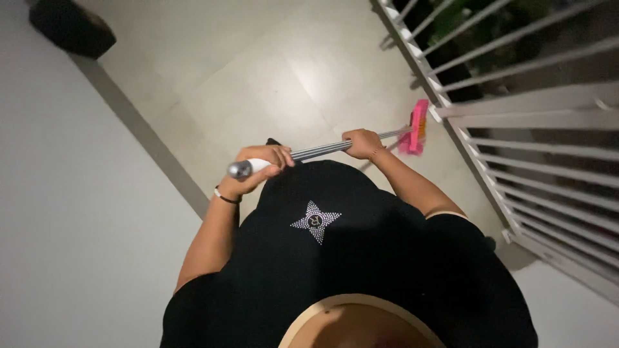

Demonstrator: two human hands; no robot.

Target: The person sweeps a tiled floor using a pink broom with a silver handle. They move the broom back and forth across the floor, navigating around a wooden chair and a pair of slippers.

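Observation:
I hold a broom with a silver striped metal handle (319,151) and a pink brush head (416,127). My left hand (261,166) grips the white top end of the handle, close to my black shirt. My right hand (362,143) grips the handle further down, toward the brush. The pink head rests on the beige tiled floor (271,71), right beside the base of the white railing (516,129).
A white wall (71,212) with a grey skirting strip runs along my left. A dark object (71,26) lies on the floor at the far left corner. The railing bounds the right side, with green plants behind it.

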